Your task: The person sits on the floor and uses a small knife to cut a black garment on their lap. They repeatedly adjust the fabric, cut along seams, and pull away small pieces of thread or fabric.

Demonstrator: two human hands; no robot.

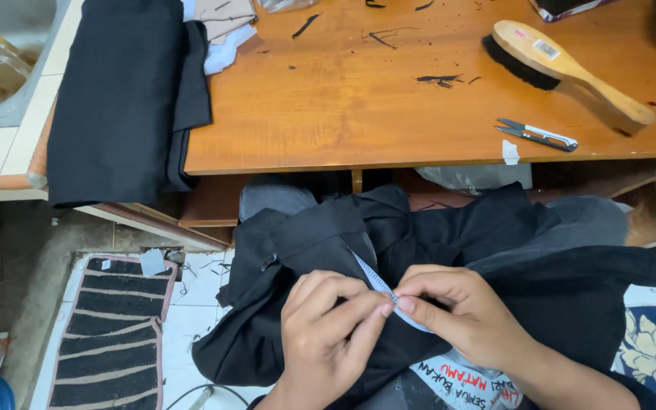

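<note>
A black garment [449, 243] lies bunched on my lap below the table edge, its pale zipper [373, 277] exposed. My left hand [324, 330] and my right hand [461, 311] meet at the zipper, thumbs and forefingers pinching it where the fingertips touch. The lower stretch of the zipper is hidden under my right hand.
A wooden table [328, 114] carries a wooden brush with black bristles [571, 64], small thread snips [537, 135], folded black fabric [119, 99] hanging over its left edge, and scattered thread scraps. A striped floor mat [111, 334] lies at the lower left.
</note>
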